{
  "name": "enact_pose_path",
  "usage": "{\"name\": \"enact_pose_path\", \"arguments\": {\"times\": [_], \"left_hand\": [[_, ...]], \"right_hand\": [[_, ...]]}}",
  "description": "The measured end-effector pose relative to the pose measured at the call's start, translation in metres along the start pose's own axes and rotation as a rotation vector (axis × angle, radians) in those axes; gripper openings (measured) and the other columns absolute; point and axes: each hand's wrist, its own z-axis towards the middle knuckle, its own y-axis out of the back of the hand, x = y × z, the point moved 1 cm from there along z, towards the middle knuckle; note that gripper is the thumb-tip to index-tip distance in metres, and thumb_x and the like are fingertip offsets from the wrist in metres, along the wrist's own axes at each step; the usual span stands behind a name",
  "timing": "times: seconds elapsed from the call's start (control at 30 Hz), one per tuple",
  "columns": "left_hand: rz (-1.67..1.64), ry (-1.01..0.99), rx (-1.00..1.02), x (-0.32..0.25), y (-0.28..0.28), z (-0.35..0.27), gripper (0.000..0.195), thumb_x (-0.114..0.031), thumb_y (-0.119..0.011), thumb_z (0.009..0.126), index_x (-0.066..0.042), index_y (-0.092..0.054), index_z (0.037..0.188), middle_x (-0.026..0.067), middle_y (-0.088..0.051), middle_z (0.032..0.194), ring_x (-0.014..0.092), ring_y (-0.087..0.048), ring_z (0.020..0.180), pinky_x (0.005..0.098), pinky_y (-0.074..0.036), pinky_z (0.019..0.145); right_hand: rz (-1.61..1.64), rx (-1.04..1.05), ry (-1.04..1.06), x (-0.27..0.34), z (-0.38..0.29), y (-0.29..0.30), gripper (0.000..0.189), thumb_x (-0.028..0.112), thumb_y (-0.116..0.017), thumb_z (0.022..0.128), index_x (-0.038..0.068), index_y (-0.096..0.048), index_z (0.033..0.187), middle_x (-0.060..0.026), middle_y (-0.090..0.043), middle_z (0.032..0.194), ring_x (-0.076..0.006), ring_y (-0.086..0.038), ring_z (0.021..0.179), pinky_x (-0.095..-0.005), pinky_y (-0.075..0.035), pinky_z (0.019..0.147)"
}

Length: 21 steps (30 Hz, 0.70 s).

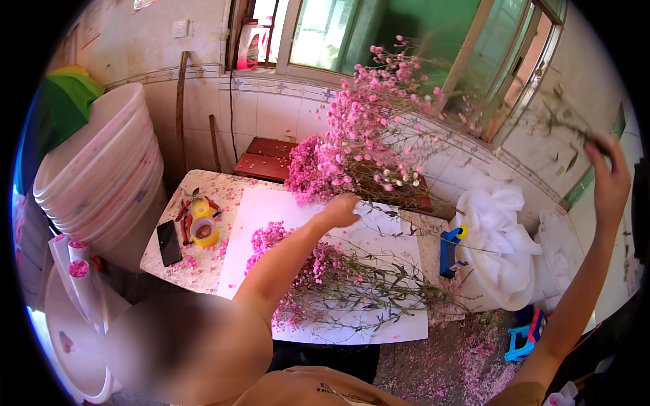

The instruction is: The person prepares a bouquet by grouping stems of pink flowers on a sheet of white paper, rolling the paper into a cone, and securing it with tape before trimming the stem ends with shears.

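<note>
My left hand (341, 211) is closed over the paper's far edge, at the lower side of an upright mass of pink gypsophila (370, 116); whether it grips stems is hidden. Raised at the far right, my right hand (607, 162) has thumb and fingers bent around the end of a blurred leafy green stem (563, 114). A second bunch of pink flowers (325, 261) lies across the white paper sheet (249, 213), its stems pointing right. Part of it is behind my left forearm.
On the table (162, 248) are a black phone (168, 243), red-handled pruners (186, 228), yellow tape rolls (204, 232) and a blue tape dispenser (449, 251). Stacked white buckets (101, 167) stand left. A tub of white wrapping (500, 238) is right, a blue stool (519, 342) below it.
</note>
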Motion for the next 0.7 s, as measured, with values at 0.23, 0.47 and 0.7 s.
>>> {"name": "enact_pose_path", "arguments": {"times": [0.23, 0.47, 0.7], "left_hand": [[-1.926, -0.473, -0.212, -0.131, 0.038, -0.147, 0.092, -0.025, -0.089, 0.081, -0.007, -0.039, 0.155, 0.011, -0.049, 0.154, 0.028, -0.04, 0.148, 0.0449, -0.025, 0.125], [-2.048, -0.086, -0.477, -0.143, 0.004, -0.184, 0.054, 0.007, -0.076, 0.08, -0.006, -0.058, 0.13, 0.0097, -0.068, 0.124, 0.022, -0.066, 0.115, 0.035, -0.052, 0.101], [-2.04, 0.089, -0.221, -0.157, -0.032, -0.202, 0.072, 0.017, -0.062, 0.075, -0.003, -0.049, 0.143, 0.0122, -0.065, 0.131, 0.028, -0.066, 0.12, 0.0429, -0.053, 0.103]], "right_hand": [[-0.22, -0.039, -0.025, -0.026, -0.295, -0.056, 0.013, 0.004, -0.073, 0.09, 0.001, -0.068, 0.102, -0.0134, -0.067, 0.107, -0.0321, -0.064, 0.107, -0.0442, -0.047, 0.102], [0.171, 0.737, -0.191, 0.087, -0.443, -0.08, 0.025, 0.004, -0.081, 0.074, 0.004, -0.07, 0.096, -0.0128, -0.066, 0.098, -0.0355, -0.062, 0.093, -0.0456, -0.048, 0.089], [0.407, 0.682, -0.63, 0.125, -0.404, -0.058, 0.1, 0.031, -0.098, 0.056, 0.001, -0.054, 0.141, -0.0201, -0.062, 0.134, -0.0336, -0.06, 0.122, -0.0436, -0.043, 0.108]]}}
